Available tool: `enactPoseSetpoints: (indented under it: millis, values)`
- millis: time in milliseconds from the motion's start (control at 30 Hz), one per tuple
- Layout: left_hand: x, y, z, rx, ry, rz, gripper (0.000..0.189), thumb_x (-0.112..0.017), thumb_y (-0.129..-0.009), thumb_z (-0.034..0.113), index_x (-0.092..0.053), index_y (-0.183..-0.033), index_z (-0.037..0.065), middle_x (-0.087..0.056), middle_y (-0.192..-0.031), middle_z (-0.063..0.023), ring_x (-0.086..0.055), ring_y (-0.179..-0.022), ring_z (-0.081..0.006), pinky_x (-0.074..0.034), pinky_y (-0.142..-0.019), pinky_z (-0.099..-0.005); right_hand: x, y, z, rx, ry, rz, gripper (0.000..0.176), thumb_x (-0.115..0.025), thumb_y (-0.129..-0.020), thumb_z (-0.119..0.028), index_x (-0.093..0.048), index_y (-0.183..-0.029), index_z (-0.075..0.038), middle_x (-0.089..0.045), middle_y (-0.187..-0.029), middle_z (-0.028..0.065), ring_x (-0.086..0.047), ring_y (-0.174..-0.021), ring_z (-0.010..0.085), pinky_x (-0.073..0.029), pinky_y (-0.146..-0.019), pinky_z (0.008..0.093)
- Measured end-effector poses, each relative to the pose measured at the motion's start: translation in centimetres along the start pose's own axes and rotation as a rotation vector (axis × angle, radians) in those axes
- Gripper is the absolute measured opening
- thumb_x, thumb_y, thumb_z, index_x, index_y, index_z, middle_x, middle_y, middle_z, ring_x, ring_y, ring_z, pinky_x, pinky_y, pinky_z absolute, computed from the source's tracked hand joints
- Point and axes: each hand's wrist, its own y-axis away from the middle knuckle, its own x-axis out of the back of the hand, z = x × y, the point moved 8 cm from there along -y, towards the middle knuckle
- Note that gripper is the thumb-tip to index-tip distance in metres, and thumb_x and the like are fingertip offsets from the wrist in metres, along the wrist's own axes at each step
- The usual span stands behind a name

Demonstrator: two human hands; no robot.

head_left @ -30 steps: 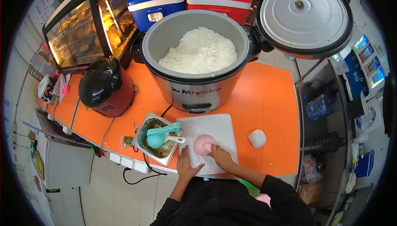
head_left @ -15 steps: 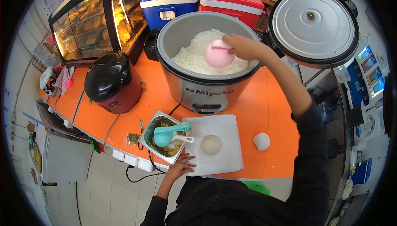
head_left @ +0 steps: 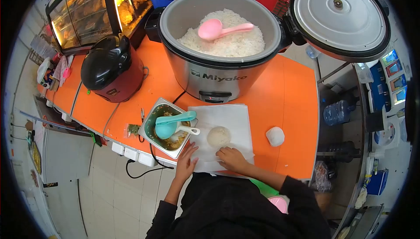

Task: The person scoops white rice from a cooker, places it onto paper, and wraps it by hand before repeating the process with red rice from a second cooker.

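Observation:
A small round mound of rice [head_left: 218, 137] sits on a stack of white wrapping paper [head_left: 203, 114] at the table's front edge. My left hand [head_left: 187, 162] lies at the paper's lower left, fingers stretched out. Curled fingers of my right hand [head_left: 233, 159] are closed on the paper just below the mound. A pink scoop [head_left: 212, 30] rests on the cooked rice [head_left: 240, 48] inside the large Miyako rice cooker [head_left: 214, 75]. Left of the paper, a metal container [head_left: 175, 153] of filling holds a turquoise scoop [head_left: 165, 129], turquoise tongs [head_left: 177, 117] and a white-handled utensil [head_left: 191, 130].
A white round bundle [head_left: 275, 136] lies on the orange table [head_left: 293, 103] at right. The cooker's open lid [head_left: 341, 16] stands back right. Left are a smaller red-black cooker [head_left: 109, 68] and a lit food warmer [head_left: 83, 16]. Power sockets [head_left: 131, 153] line the front edge.
My right hand has let go of the pink scoop, leaving it on the rice, and come down to the paper. My left hand has stayed by the paper's left edge. The view has shifted.

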Motion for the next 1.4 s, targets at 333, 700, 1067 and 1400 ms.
enactPoseSetpoints:
  millis: [333,700,1067,1400]
  values:
    - [5.0,7.5,1.5,0.452,-0.612,0.292,0.05,-0.065,-0.068,0.004,-0.052,-0.115,0.009,-0.041,-0.131,-0.0142,-0.047,-0.113,-0.0283,-0.034,-0.091,-0.0453,0.4,2.3,2.3,-0.283,-0.426,0.422,0.02,-0.061,-0.069,-0.005,-0.058,-0.089,-0.006,-0.056,-0.083,0.0072,-0.057,-0.077,0.0251,-0.048,-0.063,0.033]
    - [-7.3,2.6,-1.3,-0.091,-0.887,-0.189,0.041,-0.056,-0.079,0.028,-0.052,-0.114,0.007,-0.055,-0.112,-0.0126,-0.049,-0.108,-0.0293,-0.036,-0.091,-0.0446,0.0,3.3,0.4,-0.179,-0.344,0.537,0.019,-0.061,-0.068,-0.002,-0.058,-0.087,-0.003,-0.055,-0.08,0.0073,-0.056,-0.076,0.0215,-0.046,-0.062,0.0305]
    - [0.0,3.7,0.1,-0.454,-0.486,-0.144,0.039,-0.062,-0.071,0.009,-0.06,-0.109,0.01,-0.055,-0.118,-0.0093,-0.051,-0.104,-0.0237,-0.039,-0.092,-0.0378,-0.1,11.6,4.2,-0.227,-0.259,0.266,0.021,-0.061,-0.068,-0.005,-0.059,-0.088,-0.005,-0.057,-0.093,0.0092,-0.055,-0.088,0.0215,-0.042,-0.075,0.0333]
    - [-0.8,-1.5,-2.1,0.178,-0.732,0.206,0.021,-0.053,-0.084,0.023,-0.058,-0.085,0.002,-0.055,-0.061,-0.0179,-0.054,-0.055,-0.0339,-0.042,-0.052,-0.0393,0.0,7.5,11.4,-0.927,-0.655,0.534,0.019,-0.059,-0.082,-0.015,-0.06,-0.085,0.003,-0.06,-0.076,0.0128,-0.059,-0.073,0.0245,-0.044,-0.064,0.034]
